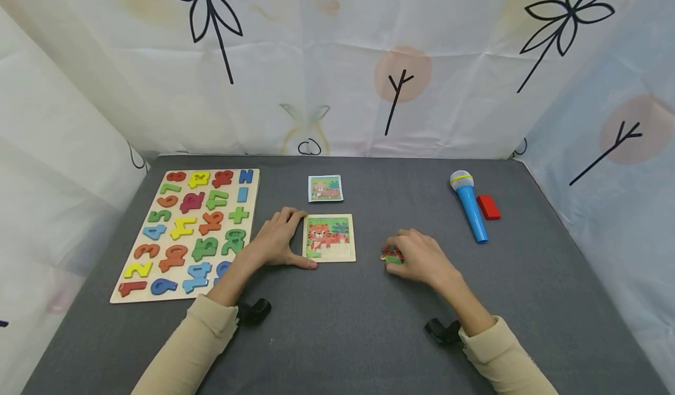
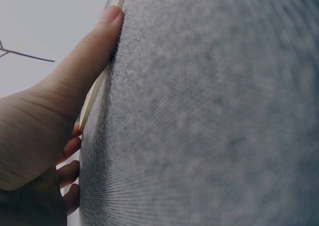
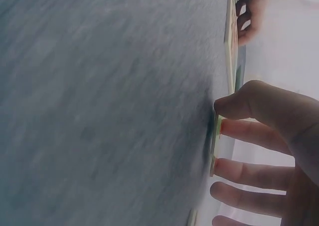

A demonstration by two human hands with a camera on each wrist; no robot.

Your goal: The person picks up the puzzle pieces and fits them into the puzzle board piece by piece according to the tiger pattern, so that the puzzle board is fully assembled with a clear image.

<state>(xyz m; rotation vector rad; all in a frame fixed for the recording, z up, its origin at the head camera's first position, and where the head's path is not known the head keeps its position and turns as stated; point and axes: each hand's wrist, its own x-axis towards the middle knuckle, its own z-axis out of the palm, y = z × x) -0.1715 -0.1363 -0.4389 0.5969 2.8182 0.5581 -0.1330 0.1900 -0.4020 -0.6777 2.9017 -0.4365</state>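
A small wooden jigsaw board (image 1: pixel 329 238) with a red tiger picture lies flat on the table, a pale gap along its lower right part. My left hand (image 1: pixel 279 239) holds its left side, thumb at the lower corner and fingertips at the upper one. To the right of the board, my right hand (image 1: pixel 419 257) pinches a red and green puzzle piece (image 1: pixel 392 256) between thumb and fingers. In the right wrist view this piece (image 3: pixel 215 146) tilts on its edge, close to the table. My right fingers partly cover it in the head view.
Behind the jigsaw board lies a small tiger picture card (image 1: pixel 325 189). A wooden number board (image 1: pixel 181 222) fills the left side, partly under my left forearm. On the right are a blue toy microphone (image 1: pixel 471 207) and a red block (image 1: pixel 488 207). A printed cloth (image 1: pixel 337 61) hangs behind.
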